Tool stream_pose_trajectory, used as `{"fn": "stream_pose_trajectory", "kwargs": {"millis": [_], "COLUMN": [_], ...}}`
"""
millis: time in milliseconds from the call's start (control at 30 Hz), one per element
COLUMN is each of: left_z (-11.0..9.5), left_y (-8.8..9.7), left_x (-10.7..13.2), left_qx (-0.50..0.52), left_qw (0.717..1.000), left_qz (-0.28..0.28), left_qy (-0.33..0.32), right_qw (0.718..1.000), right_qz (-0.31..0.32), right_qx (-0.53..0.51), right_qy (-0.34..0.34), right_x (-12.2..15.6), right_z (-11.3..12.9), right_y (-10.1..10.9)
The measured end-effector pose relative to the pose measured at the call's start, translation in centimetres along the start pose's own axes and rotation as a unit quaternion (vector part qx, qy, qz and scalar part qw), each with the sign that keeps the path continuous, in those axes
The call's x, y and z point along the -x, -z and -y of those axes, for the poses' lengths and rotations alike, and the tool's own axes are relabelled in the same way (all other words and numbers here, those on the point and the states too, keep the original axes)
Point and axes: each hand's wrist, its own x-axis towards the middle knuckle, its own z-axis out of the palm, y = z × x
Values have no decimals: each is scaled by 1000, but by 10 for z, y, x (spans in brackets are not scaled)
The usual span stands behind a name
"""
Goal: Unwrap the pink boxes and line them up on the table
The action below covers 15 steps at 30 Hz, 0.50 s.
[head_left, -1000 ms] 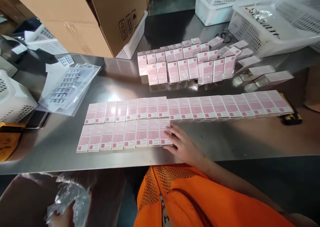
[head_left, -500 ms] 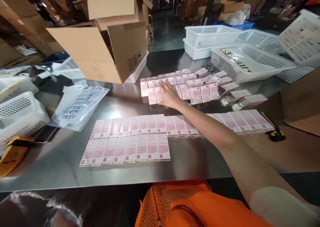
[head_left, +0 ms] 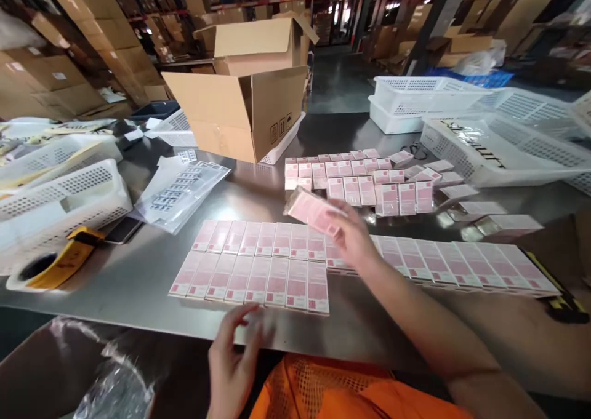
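Note:
My right hand (head_left: 353, 234) grips a small pink-and-white box (head_left: 314, 211) in clear wrap, held tilted above the table. Below it lie flat pink boxes (head_left: 249, 271) in two rows, side by side, and one row (head_left: 457, 262) runs on to the right under my forearm. Behind the held box stand several more wrapped pink boxes (head_left: 353, 188) in loose rows, a few lying askew at their right. My left hand (head_left: 237, 351) is at the table's front edge, near the lower row, fingers apart and partly blurred, holding nothing.
A large open carton (head_left: 221, 111) stands at the back. White perforated baskets (head_left: 410, 108) crowd the back right, others (head_left: 87, 197) the left. Printed sheets in plastic (head_left: 180, 191), a yellow tape dispenser (head_left: 69, 259) and a bag of clear plastic (head_left: 115, 388) below the edge are also here.
My right hand has lifted a wrapped pink box from the standing rows and brought it nearer. My left hand has come into view at the front edge. The camera view has shifted.

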Motion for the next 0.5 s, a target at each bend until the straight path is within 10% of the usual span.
{"fn": "stream_pose_trajectory", "kwargs": {"millis": [167, 300, 400, 500], "left_z": [-27, -22, -20, -19], "left_y": [-40, -27, 2, 21], "left_x": [-13, -7, -4, -4], "left_qx": [233, 178, 39, 5], "left_qw": [965, 982, 991, 994], "left_qz": [118, 54, 122, 105], "left_qy": [8, 21, -31, -33], "right_qw": [976, 981, 879, 773], "right_qz": [102, 63, 126, 284], "right_qx": [-162, 114, 296, 381], "right_qy": [-108, 140, 352, 420], "right_x": [106, 122, 107, 96], "right_z": [-39, -24, 6, 23], "right_y": [-58, -38, -9, 0]}}
